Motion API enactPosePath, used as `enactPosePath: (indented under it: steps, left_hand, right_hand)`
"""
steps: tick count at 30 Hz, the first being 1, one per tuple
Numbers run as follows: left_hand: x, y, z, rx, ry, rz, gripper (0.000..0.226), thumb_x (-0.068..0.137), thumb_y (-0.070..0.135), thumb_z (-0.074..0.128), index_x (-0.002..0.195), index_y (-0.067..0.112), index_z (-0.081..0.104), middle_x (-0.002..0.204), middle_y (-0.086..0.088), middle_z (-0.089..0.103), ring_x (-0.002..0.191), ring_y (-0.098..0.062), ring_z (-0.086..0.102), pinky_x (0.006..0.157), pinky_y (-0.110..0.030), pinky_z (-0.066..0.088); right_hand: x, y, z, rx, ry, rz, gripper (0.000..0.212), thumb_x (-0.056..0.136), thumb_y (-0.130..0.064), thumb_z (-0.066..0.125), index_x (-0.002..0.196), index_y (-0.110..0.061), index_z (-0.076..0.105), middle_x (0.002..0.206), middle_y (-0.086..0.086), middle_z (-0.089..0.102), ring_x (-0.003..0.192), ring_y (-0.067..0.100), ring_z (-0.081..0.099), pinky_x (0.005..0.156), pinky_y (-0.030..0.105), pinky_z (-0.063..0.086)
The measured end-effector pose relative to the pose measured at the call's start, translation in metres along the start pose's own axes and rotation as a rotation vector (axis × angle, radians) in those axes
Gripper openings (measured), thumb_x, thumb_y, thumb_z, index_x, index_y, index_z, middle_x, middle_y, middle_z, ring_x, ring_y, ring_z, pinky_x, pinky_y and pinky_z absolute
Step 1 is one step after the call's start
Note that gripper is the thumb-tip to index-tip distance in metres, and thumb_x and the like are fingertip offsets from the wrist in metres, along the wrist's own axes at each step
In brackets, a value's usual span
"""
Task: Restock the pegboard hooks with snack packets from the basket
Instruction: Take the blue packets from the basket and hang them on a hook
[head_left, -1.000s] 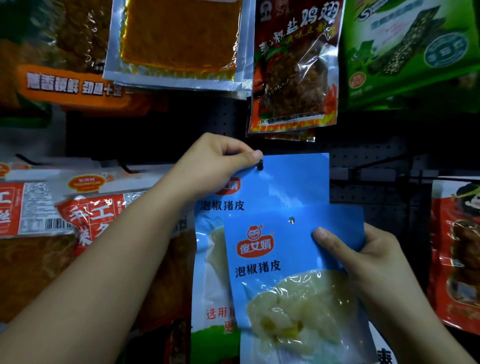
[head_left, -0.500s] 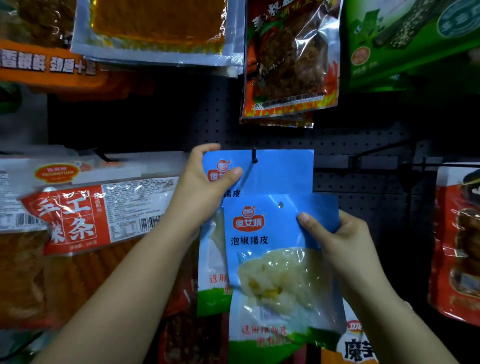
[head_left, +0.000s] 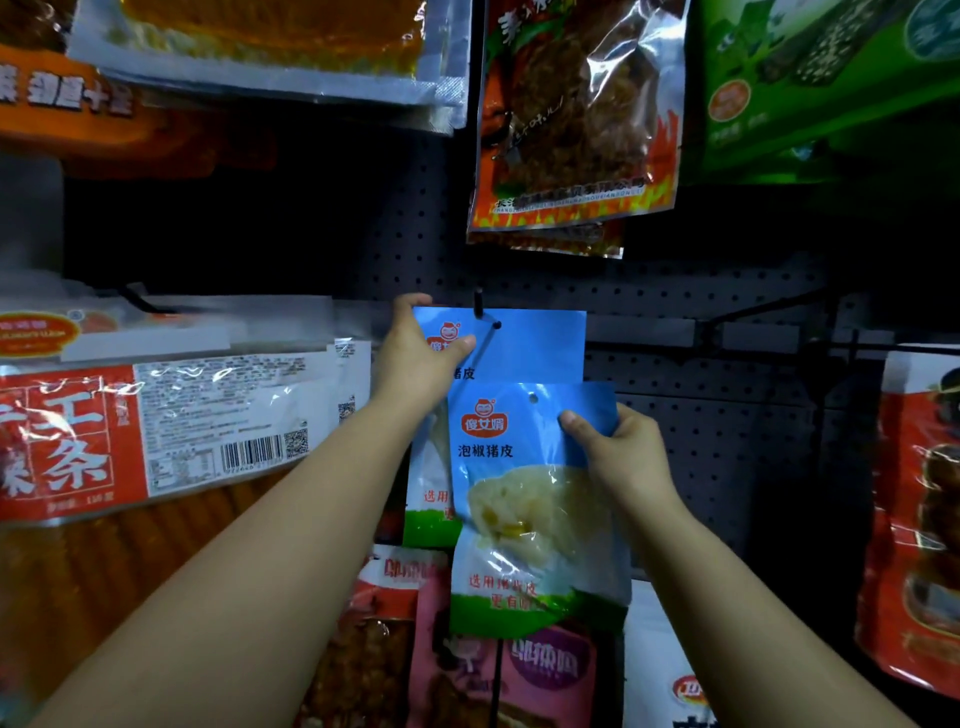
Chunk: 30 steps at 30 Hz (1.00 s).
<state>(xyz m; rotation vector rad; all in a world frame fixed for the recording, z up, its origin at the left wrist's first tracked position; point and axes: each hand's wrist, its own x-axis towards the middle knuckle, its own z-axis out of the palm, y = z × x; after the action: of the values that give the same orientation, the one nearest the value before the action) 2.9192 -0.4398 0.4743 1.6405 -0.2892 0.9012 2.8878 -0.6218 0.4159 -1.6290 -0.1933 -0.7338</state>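
Two blue pickled-pork-skin packets are in play. One, the hung packet (head_left: 524, 345), sits with its punch hole on the black peg hook (head_left: 479, 304), whose tip pokes out in front of the header. The left hand (head_left: 418, 358) pinches that packet's top-left corner, thumb on the front and fingers curled behind. The second packet (head_left: 535, 499) is lower and in front, overlapping the hung one; the right hand (head_left: 618, 457) grips its right edge with the thumb across the front, just below its open punch hole, which is not yet on the hook.

Around them the dark pegboard (head_left: 727, 415) carries a flame-printed meat packet (head_left: 571, 119) above, red-and-white packets (head_left: 156, 426) to the left and a pink packet (head_left: 519, 670) below. No basket is in view.

The risk, as I judge it, lies in threading: the small hole must meet the upturned hook tip, and a one-edge grip lets the limp film twist, so the hole may miss or the header crumple. Letting go of the hung packet before it is pushed back could also let it slide forward off the tip.
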Motion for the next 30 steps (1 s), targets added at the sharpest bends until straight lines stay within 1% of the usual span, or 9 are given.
enactPosePath:
  steps: [6,10,12,16,20,22,25,27,30]
  left_hand:
    - [0.007,-0.006,0.01,0.058,0.03,-0.02,0.051,0.083,0.019,0.07,0.123,0.015,0.039,0.107,-0.005,0.062,0.089,-0.02,0.062,0.074,-0.032,0.052]
    - [-0.009,-0.007,0.006,0.079,-0.036,0.029,0.072,0.087,0.012,0.065,0.144,0.009,0.023,0.138,-0.012,0.046,0.118,-0.023,0.053,0.097,-0.034,0.046]
    - [-0.026,-0.01,-0.001,0.145,-0.077,0.05,0.08,0.089,0.016,0.063,0.149,0.011,0.011,0.152,-0.012,0.027,0.136,-0.022,0.034,0.109,-0.029,0.027]
    - [-0.065,-0.013,-0.012,0.136,-0.178,0.098,0.073,0.09,0.029,0.06,0.148,0.024,0.015,0.155,0.004,0.021,0.13,-0.003,0.026,0.101,-0.024,0.022]
    - [-0.091,-0.002,-0.018,-0.023,-0.32,0.033,0.08,0.083,0.043,0.063,0.147,0.033,0.017,0.153,0.008,0.028,0.136,-0.01,0.032,0.11,-0.037,0.031]
    - [-0.099,0.006,-0.024,-0.154,-0.331,-0.028,0.074,0.074,0.051,0.065,0.138,0.04,0.031,0.142,0.007,0.045,0.126,-0.013,0.05,0.102,-0.043,0.045]
    - [-0.106,0.016,-0.039,-0.317,-0.257,-0.062,0.033,0.074,0.038,0.073,0.104,0.042,0.061,0.117,0.001,0.066,0.097,-0.014,0.069,0.082,-0.041,0.058]
    - [-0.109,0.023,-0.05,-0.352,-0.187,-0.022,0.015,0.072,0.032,0.075,0.082,0.039,0.066,0.096,0.0,0.074,0.085,-0.017,0.072,0.07,-0.038,0.06]
    - [-0.118,0.039,-0.066,-0.374,-0.107,0.11,0.014,0.064,0.039,0.073,0.075,0.037,0.064,0.083,0.004,0.074,0.074,-0.015,0.073,0.055,-0.028,0.057]
  right_hand:
    - [0.009,0.007,0.005,-0.054,0.01,-0.026,0.009,0.09,-0.016,0.065,0.085,-0.022,0.06,0.07,-0.012,0.061,0.062,-0.001,0.057,0.043,0.011,0.044]
    - [-0.002,0.013,0.0,-0.068,0.087,-0.056,0.01,0.085,-0.014,0.069,0.095,-0.016,0.068,0.084,0.001,0.071,0.072,0.011,0.066,0.06,0.025,0.05]
    - [-0.011,0.015,-0.007,-0.045,0.131,-0.074,0.016,0.083,-0.014,0.071,0.1,-0.015,0.07,0.093,0.004,0.074,0.08,0.016,0.07,0.069,0.031,0.056]
    - [-0.032,0.009,-0.024,-0.037,0.178,-0.156,0.014,0.081,-0.015,0.074,0.085,-0.027,0.07,0.113,0.01,0.069,0.104,0.025,0.066,0.089,0.042,0.054]
    - [-0.057,-0.008,-0.032,0.13,0.09,-0.128,0.011,0.078,-0.016,0.076,0.073,-0.024,0.071,0.086,0.003,0.077,0.079,0.016,0.073,0.065,0.029,0.058]
    - [-0.069,-0.019,-0.031,0.206,0.007,-0.119,0.008,0.078,-0.015,0.075,0.075,-0.021,0.073,0.079,-0.005,0.077,0.071,0.01,0.073,0.055,0.018,0.054]
    - [-0.084,-0.037,-0.024,0.292,-0.076,-0.106,0.002,0.078,-0.018,0.074,0.08,-0.017,0.074,0.083,-0.003,0.077,0.075,0.014,0.074,0.058,0.021,0.055]
    - [-0.091,-0.05,-0.02,0.351,-0.102,-0.122,0.007,0.074,-0.026,0.073,0.078,-0.022,0.076,0.083,-0.003,0.077,0.075,0.013,0.074,0.058,0.021,0.055]
    - [-0.097,-0.069,-0.017,0.331,-0.096,-0.224,0.002,0.075,-0.028,0.073,0.076,-0.026,0.073,0.079,-0.006,0.076,0.072,0.007,0.072,0.056,0.017,0.052]
